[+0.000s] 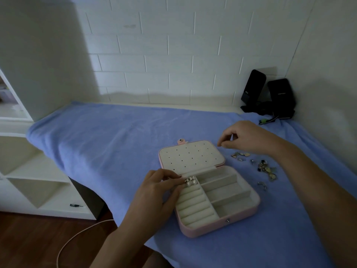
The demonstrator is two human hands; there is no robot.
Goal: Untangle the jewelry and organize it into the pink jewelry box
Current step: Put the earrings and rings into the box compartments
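The pink jewelry box (249, 211) lies open on the blue towel, its cream lid (191, 155) flat behind it. My left hand (160, 187) pinches a small silver piece (190, 180) at the far end of the ring rolls (195, 206). My right hand (245, 137) hovers just right of the lid with its fingers curled, thumb and forefinger close together; whether it holds anything is too small to tell. A scatter of silver jewelry (264, 167) lies on the towel right of the box, below that hand. A lone ring (262, 185) sits nearer the box.
The blue towel (108, 136) covers the tabletop against a white brick wall. Two black speakers (270, 95) stand in the back right corner. White shelves (29, 171) stand at the left, with a cable (77, 238) on the wooden floor.
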